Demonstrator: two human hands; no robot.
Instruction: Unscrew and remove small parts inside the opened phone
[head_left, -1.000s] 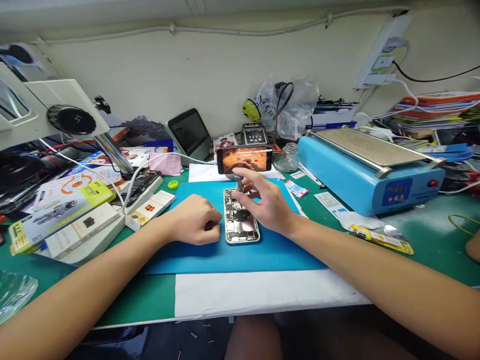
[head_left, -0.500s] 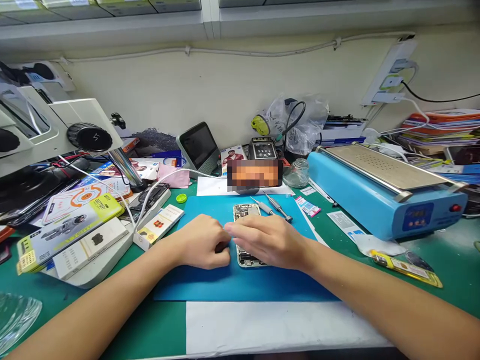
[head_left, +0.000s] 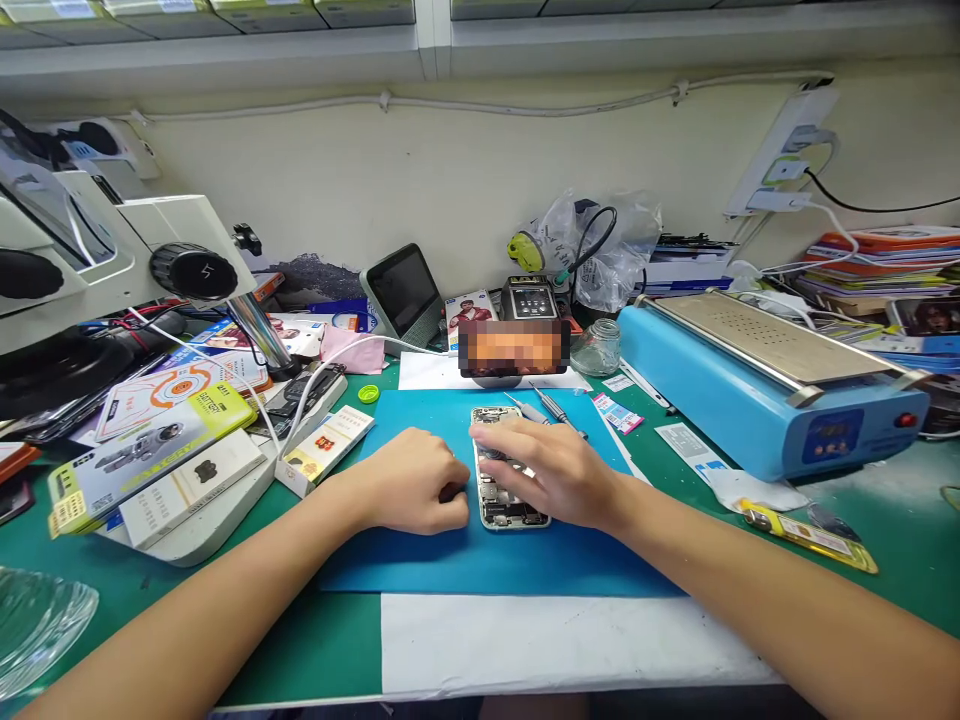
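Note:
An opened smartphone (head_left: 491, 512) lies on the blue mat (head_left: 420, 570), its inner parts bare. Over its upper and right side is my right hand (head_left: 562, 470), fingers stretched and apart, with no object visible in them. Part of the phone is hidden beneath that hand. Just left of the phone, my left hand (head_left: 412, 482) rests on the mat in a loose fist; whatever its curled fingers hold, if anything, is out of sight. Behind the phone lie two screwdrivers, a slim screwdriver (head_left: 529, 410) and a darker screwdriver (head_left: 553, 404).
A blue machine with a metal plate (head_left: 720, 400) stands on the right. Boxes (head_left: 154, 450) and a microscope stand (head_left: 259, 335) crowd the left. At the back are a glass jar (head_left: 600, 347), a small screen (head_left: 405, 290) and a propped, blurred-out display (head_left: 514, 347).
My right hand has drawn slightly right, away from my left fist, and its fingers have spread. The left hand keeps its fist. The whole view has shifted a little.

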